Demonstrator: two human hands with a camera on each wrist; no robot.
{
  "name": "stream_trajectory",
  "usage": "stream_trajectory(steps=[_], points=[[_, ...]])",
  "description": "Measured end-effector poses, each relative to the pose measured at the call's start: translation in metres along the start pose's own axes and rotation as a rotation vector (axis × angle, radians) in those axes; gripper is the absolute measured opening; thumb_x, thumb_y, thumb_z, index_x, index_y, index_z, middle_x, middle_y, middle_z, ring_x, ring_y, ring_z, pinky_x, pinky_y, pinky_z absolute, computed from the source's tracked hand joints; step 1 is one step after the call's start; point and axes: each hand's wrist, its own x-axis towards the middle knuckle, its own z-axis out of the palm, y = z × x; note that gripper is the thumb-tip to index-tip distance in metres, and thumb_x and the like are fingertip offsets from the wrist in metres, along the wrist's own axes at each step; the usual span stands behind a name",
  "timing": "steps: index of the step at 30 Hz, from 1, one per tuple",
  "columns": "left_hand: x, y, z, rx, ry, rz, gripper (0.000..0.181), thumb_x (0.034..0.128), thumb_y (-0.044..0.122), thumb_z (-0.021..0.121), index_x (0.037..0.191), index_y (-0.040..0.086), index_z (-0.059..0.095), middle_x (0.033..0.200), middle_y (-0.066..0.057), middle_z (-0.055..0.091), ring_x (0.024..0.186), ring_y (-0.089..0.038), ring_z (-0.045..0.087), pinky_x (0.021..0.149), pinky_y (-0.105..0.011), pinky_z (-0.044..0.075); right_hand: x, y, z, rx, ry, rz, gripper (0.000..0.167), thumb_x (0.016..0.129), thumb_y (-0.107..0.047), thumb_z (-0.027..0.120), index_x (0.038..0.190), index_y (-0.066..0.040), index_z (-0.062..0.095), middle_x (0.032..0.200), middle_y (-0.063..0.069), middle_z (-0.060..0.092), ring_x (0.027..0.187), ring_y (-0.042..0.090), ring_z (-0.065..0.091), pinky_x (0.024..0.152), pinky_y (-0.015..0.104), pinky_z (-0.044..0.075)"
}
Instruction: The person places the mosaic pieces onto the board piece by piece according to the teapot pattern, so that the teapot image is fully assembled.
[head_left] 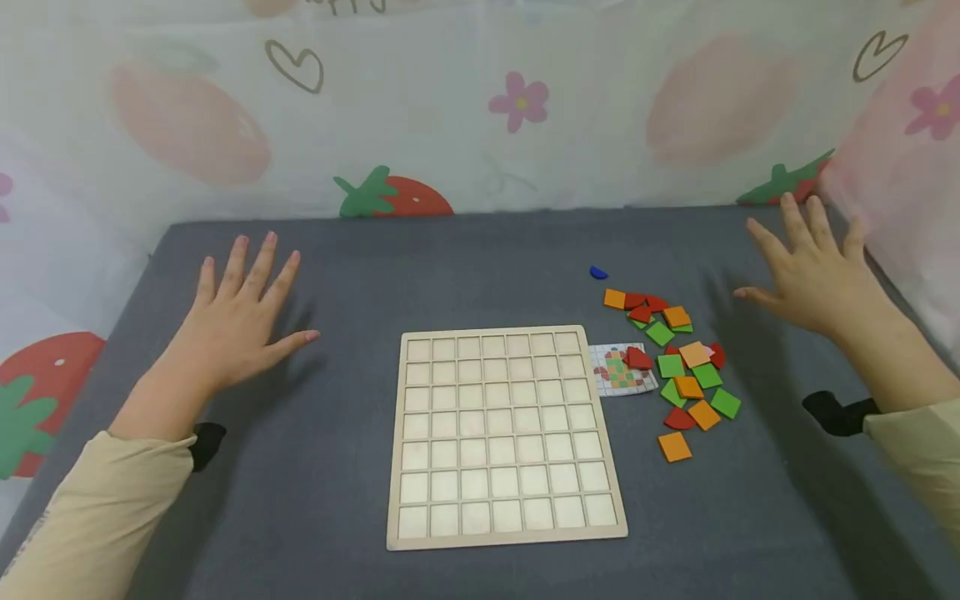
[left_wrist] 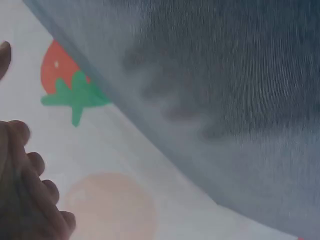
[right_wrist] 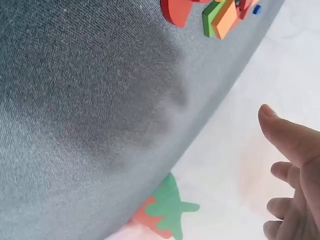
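Observation:
My left hand (head_left: 232,325) hovers over the left side of the grey table, fingers spread and holding nothing. Over the right side, my right hand (head_left: 821,271) is likewise spread and bare. Between them lies a wooden grid board (head_left: 460,442) with rows of square cells, no pieces in them. A small printed pattern card (head_left: 602,379) sticks out from the board's right edge, a red piece (head_left: 638,358) lying on it. Nearest the right hand is a loose heap of flat pieces: green squares (head_left: 671,366), orange squares (head_left: 675,447) and red rounded wedges (head_left: 678,419).
A blue half-round piece (head_left: 597,272) lies apart, behind the heap. The grey tabletop (head_left: 480,267) ends at a pale cloth backdrop (head_left: 420,100) printed with strawberries, hearts and flowers. Pinkish cloth (head_left: 900,192) hangs at the right edge.

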Motion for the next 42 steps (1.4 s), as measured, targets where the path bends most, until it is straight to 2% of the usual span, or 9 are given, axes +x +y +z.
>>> stream_trajectory(steps=[5,8,10,15,21,27,33,38,42], points=[[-0.015,0.027,0.015,-0.042,-0.062,0.066,0.096,0.0852,0.050,0.063,0.151,0.001,0.013,0.154,-0.025,-0.003,0.139,-0.045,-0.009,0.104,-0.068,0.004,0.002,-0.006,-0.003,0.058,0.024,-0.076,0.081,0.091,-0.035,0.061,0.148,0.003,0.018,0.151,0.033,-0.003,0.138,0.048,-0.006,0.099,0.073,-0.005],[-0.032,0.050,0.026,-0.155,-0.140,0.118,0.102,0.0811,0.057,0.064,0.151,0.002,0.015,0.154,-0.026,0.001,0.139,-0.047,-0.003,0.103,-0.069,0.008,0.008,-0.014,-0.005,0.096,0.015,-0.114,0.072,0.093,-0.031,0.059,0.145,0.007,0.026,0.149,0.034,0.011,0.137,0.049,0.008,0.102,0.070,0.004],[-0.042,0.064,0.031,-0.239,-0.187,0.147,0.105,0.0789,0.063,0.062,0.151,0.004,0.015,0.155,-0.024,0.002,0.139,-0.046,0.000,0.103,-0.068,0.009,0.012,-0.021,-0.006,0.134,0.004,-0.132,0.067,0.093,-0.030,0.060,0.142,0.008,0.032,0.147,0.034,0.021,0.134,0.049,0.020,0.102,0.068,0.016],[-0.057,0.088,0.037,-0.345,-0.250,0.195,0.097,0.0844,0.062,0.055,0.153,0.009,0.010,0.157,-0.018,0.000,0.141,-0.041,0.000,0.105,-0.066,0.010,0.025,-0.036,-0.007,0.287,-0.042,-0.165,0.056,0.095,-0.026,0.059,0.136,0.008,0.043,0.139,0.032,0.037,0.127,0.048,0.033,0.098,0.063,0.029],[-0.062,0.097,0.036,-0.390,-0.282,0.236,0.086,0.0914,0.043,0.059,0.153,0.014,0.007,0.157,-0.014,-0.003,0.142,-0.038,-0.001,0.106,-0.065,0.009,0.035,-0.051,-0.003,0.496,-0.019,-0.207,0.042,0.096,-0.019,0.057,0.128,0.008,0.052,0.125,0.028,0.054,0.115,0.041,0.049,0.094,0.056,0.040],[-0.067,0.101,0.033,-0.398,-0.337,0.259,0.091,0.0901,0.058,0.051,0.153,0.012,0.004,0.158,-0.010,-0.009,0.143,-0.033,-0.006,0.107,-0.063,0.003,0.051,-0.066,-0.003,0.632,-0.096,-0.185,0.040,0.097,-0.022,0.054,0.127,0.005,0.055,0.124,0.025,0.057,0.111,0.039,0.054,0.091,0.053,0.044],[-0.069,0.109,0.032,-0.329,-0.281,0.282,0.101,0.0856,0.068,0.046,0.152,0.005,0.003,0.158,-0.009,-0.007,0.144,-0.029,-0.002,0.109,-0.061,0.003,0.072,-0.077,0.003,0.684,-0.183,-0.194,0.038,0.097,-0.019,0.054,0.128,0.004,0.056,0.126,0.024,0.056,0.114,0.038,0.052,0.093,0.053,0.042],[-0.069,0.114,0.033,-0.305,-0.270,0.297,0.103,0.0853,0.069,0.044,0.151,0.002,0.002,0.158,-0.011,-0.007,0.144,-0.028,-0.001,0.109,-0.060,0.000,0.083,-0.084,0.007,0.672,-0.220,-0.216,0.034,0.096,-0.015,0.057,0.124,0.005,0.058,0.120,0.024,0.059,0.109,0.038,0.055,0.092,0.051,0.044],[-0.065,0.117,0.033,-0.282,-0.280,0.309,0.103,0.0857,0.069,0.043,0.151,0.001,0.000,0.157,-0.012,-0.009,0.144,-0.028,-0.003,0.108,-0.060,-0.005,0.089,-0.090,0.008,0.657,-0.251,-0.180,0.032,0.095,-0.014,0.057,0.121,0.004,0.061,0.117,0.024,0.061,0.108,0.037,0.055,0.092,0.051,0.043]])
